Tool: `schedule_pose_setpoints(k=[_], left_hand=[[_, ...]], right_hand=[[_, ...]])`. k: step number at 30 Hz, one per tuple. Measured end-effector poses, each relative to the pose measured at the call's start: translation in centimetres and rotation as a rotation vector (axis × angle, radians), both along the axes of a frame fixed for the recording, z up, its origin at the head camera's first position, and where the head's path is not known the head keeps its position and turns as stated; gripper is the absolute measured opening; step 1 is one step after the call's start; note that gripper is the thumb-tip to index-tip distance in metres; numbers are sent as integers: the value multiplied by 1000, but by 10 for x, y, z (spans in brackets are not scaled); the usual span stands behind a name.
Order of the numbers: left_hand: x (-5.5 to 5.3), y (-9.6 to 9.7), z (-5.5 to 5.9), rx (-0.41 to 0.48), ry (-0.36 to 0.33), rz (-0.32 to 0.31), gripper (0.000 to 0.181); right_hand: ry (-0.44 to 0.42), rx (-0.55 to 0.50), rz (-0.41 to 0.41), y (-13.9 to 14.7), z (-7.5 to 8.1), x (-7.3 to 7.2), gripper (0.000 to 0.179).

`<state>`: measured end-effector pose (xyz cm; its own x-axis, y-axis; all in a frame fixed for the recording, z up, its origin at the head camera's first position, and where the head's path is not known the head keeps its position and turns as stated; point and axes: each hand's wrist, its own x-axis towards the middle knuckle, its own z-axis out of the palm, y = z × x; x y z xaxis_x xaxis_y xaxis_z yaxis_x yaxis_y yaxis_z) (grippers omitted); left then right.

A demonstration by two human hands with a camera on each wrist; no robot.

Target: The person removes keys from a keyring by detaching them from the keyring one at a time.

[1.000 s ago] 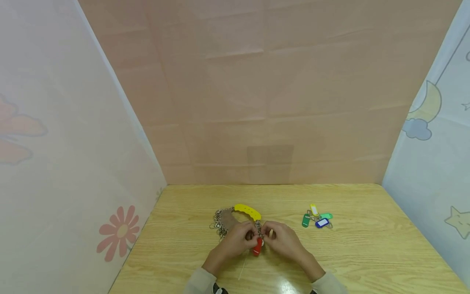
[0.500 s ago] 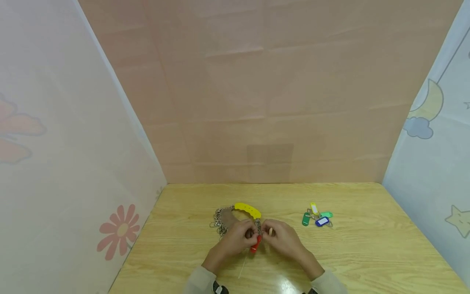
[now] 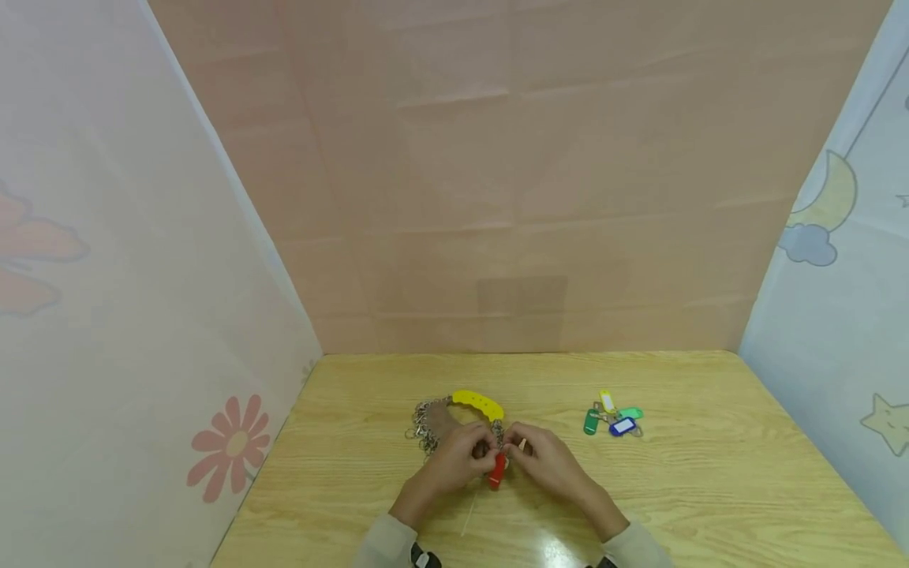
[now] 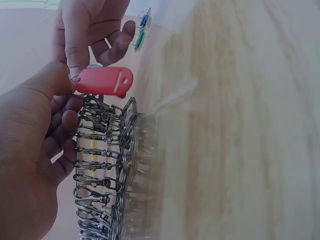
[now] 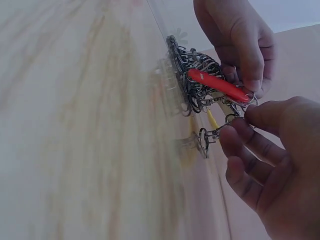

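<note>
A red key tag with a metal split ring hangs between my two hands. My left hand pinches the tag at its ring end with thumb and forefinger. From the other side, my right hand pinches at the same ring with its thumb and forefinger. Under the fingers lies a loop with a yellow curved grip, hung with many metal snap hooks and rings. Exactly how the ring meets the nearest hook is hidden by the fingertips.
To the right on the wooden table lies a small cluster of key tags: a yellow one, a dark green one, a light green one and a blue one. A thin pale strip lies near my left wrist.
The red tag swings slightly toward the left and back between my fingers. Both hands stay almost in place at the ring, and the tags on the right have not moved.
</note>
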<state>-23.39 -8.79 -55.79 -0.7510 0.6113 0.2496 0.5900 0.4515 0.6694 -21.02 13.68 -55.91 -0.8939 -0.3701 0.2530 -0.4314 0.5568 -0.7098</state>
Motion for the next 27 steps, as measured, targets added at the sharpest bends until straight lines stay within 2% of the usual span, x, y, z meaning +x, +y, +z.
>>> schedule_pose_setpoints(k=[7, 13, 17, 21, 27], left_hand=[[1, 0, -2, -20, 26, 16, 10], [2, 0, -3, -15, 20, 25, 11], [2, 0, -4, -14, 59, 22, 7], [1, 0, -3, -18, 98, 20, 4], [2, 0, -2, -20, 61, 31, 4]], right_hand=[[-93, -63, 96, 1, -5, 0, 9], [-151, -106, 140, 0, -6, 2, 13], [-174, -94, 129, -4, -7, 4, 20], [-138, -55, 82, -9, -8, 4, 16], [-132, -48, 89, -10, -8, 5, 14]])
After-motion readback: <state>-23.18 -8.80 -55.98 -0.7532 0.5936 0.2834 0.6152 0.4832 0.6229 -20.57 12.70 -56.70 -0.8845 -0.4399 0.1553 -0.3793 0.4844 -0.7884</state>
